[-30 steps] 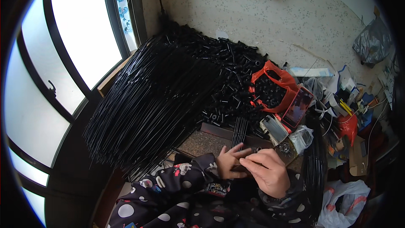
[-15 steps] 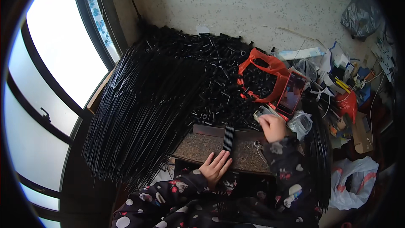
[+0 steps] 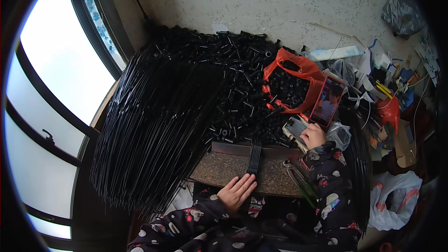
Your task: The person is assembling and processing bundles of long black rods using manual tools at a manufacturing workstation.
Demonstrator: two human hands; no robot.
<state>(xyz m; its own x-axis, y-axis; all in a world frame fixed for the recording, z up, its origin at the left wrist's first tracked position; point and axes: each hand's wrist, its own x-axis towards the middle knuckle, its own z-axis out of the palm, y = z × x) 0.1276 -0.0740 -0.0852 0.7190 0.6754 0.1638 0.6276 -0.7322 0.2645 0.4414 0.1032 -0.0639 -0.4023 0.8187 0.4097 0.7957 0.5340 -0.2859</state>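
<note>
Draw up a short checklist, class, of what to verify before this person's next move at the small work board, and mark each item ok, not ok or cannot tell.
1. Left hand free: ok, it lies flat and open at the near edge of the work board, holding nothing.
2. Bundle of black strips within reach of that hand: ok, it lies on the board just beyond the fingertips.
3. Right hand free: cannot tell, it rests at a small grey device, fingers hidden.
4. Pliers to hand: ok, on the board's right end.
5. Small black tubes in supply: ok, a large heap behind the board.
</note>
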